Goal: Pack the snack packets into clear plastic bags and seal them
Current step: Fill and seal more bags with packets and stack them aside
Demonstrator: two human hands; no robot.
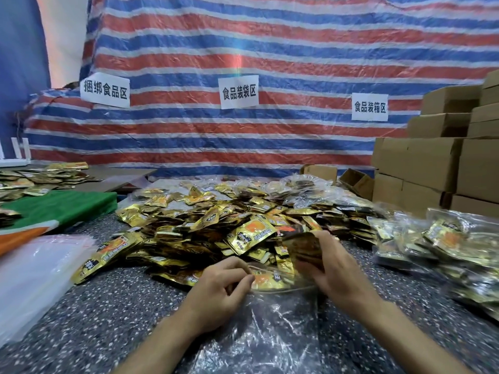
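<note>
Head view: right hand (334,268) gripping packet stack (303,248) just beyond clear bag (270,333), mouth facing it; left hand (221,287) pinching rim.

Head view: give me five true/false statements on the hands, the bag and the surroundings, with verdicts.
1. The right hand grips a stack of snack packets. True.
2. The left hand lies flat and empty. False: its curled fingers pinch the mouth of the clear bag.
3. The cardboard boxes are stacked on the left. False: they stand on the right.
4. Filled clear bags lie to the right of the loose packet pile. True.
5. Four paper signs hang behind the table. False: three paper signs hang on the striped tarp.
</note>
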